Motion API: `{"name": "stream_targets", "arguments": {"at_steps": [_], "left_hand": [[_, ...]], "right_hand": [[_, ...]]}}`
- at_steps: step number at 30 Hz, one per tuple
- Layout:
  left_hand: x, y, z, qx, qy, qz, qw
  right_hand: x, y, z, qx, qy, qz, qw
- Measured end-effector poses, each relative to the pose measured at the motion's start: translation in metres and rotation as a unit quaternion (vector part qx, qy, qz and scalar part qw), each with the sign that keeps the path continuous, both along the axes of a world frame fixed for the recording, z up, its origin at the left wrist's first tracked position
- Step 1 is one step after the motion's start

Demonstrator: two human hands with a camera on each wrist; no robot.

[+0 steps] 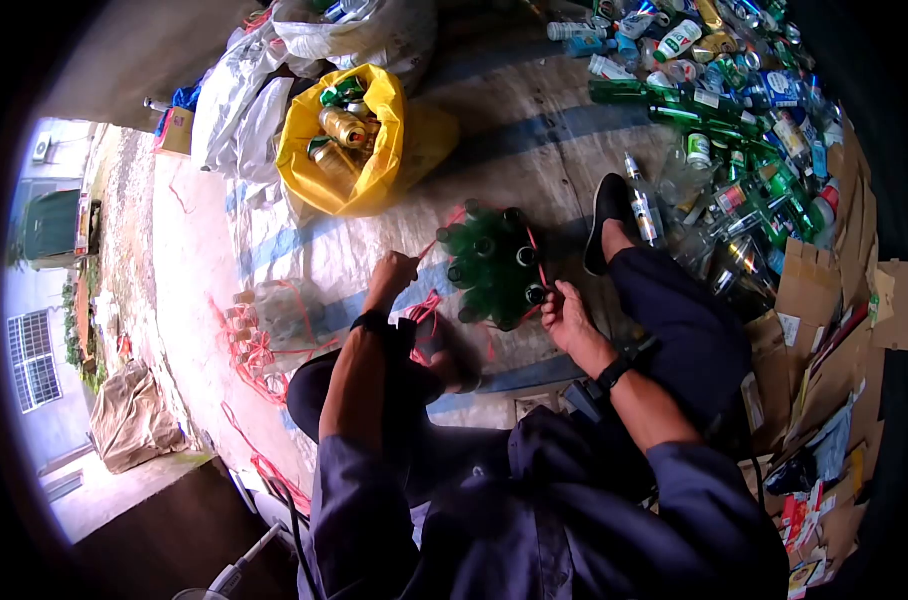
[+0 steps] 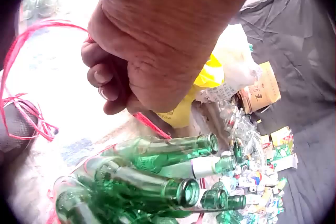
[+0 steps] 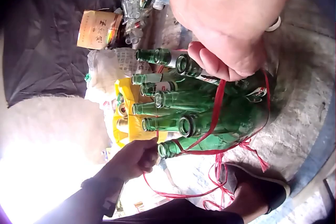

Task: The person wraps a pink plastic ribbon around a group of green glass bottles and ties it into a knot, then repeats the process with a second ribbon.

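A cluster of green glass bottles (image 1: 482, 262) stands on the ground sheet between the person's feet, necks up. Red plastic string (image 3: 218, 107) runs around the bottles, and a knot with loose ends shows low on one side in the right wrist view. At the bundle's left, the left hand (image 1: 394, 272) grips a stretch of the string with curled fingers, pulled straight toward the bottles. On the opposite side, the right hand (image 1: 571, 318) pinches the string beside the bottle necks. Its fingertips are partly hidden behind the hand in the right wrist view.
A yellow bag (image 1: 392, 165) of cans stands ahead, beside white sacks (image 1: 239, 110). To the left lies a string-tied group of clear bottles (image 1: 284, 312). Loose bottles and cans (image 1: 714, 100) heap at the right, near flattened cardboard (image 1: 809, 290). One clear bottle (image 1: 643, 208) lies by the right shoe (image 1: 610, 215).
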State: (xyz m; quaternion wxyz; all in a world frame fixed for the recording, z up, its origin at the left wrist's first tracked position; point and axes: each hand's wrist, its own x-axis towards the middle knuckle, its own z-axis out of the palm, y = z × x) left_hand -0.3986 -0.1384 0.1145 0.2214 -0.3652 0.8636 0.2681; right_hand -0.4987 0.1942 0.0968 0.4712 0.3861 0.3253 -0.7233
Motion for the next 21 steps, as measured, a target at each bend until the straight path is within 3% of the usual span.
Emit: {"name": "stream_targets", "arguments": {"at_steps": [1, 2, 3, 5, 8, 9, 11, 13, 15, 17, 18, 20, 21], "left_hand": [[0.009, 0.001, -0.014, -0.008, -0.018, 0.031, 0.999], [0.033, -0.010, -0.048, -0.009, 0.064, -0.116, 0.991], [0.040, -0.002, -0.042, -0.011, 0.063, -0.178, 0.982], [0.072, 0.014, -0.084, -0.080, 0.022, -0.168, 0.982], [0.068, 0.064, 0.007, -0.073, -0.019, -0.332, 0.940], [0.072, 0.072, 0.004, -0.039, -0.027, -0.287, 0.957], [0.102, 0.072, -0.058, -0.045, 0.040, -0.314, 0.948], [0.115, 0.100, -0.035, -0.055, 0.055, -0.326, 0.942], [0.127, 0.124, -0.028, -0.064, 0.069, -0.341, 0.935], [0.139, 0.141, -0.037, 0.024, 0.105, -0.399, 0.910], [0.140, 0.153, -0.037, 0.022, 0.106, -0.398, 0.911], [0.142, 0.174, -0.036, -0.013, 0.076, -0.509, 0.858], [0.146, 0.182, -0.040, -0.014, 0.076, -0.509, 0.857]], "right_hand": [[0.001, -0.001, -0.005, 0.019, 0.018, -0.001, 1.000], [0.001, -0.002, -0.010, 0.037, 0.037, -0.002, 0.999], [0.001, -0.001, -0.012, 0.033, 0.040, 0.002, 0.999], [0.005, -0.001, -0.016, 0.045, 0.055, 0.018, 0.997], [0.016, 0.001, -0.026, 0.094, 0.035, 0.052, 0.994], [0.024, 0.003, -0.024, 0.102, 0.048, 0.079, 0.990], [0.039, 0.002, -0.017, 0.091, 0.056, 0.101, 0.989], [0.049, 0.000, -0.018, 0.096, 0.029, 0.314, 0.944], [0.063, -0.007, -0.001, 0.098, 0.062, 0.351, 0.929], [0.073, -0.014, 0.040, 0.108, 0.212, 0.460, 0.855], [0.079, -0.017, 0.039, 0.102, 0.259, 0.448, 0.850], [0.084, -0.033, 0.050, 0.090, 0.271, 0.431, 0.856], [0.085, -0.039, 0.054, 0.079, 0.280, 0.413, 0.863]]}}
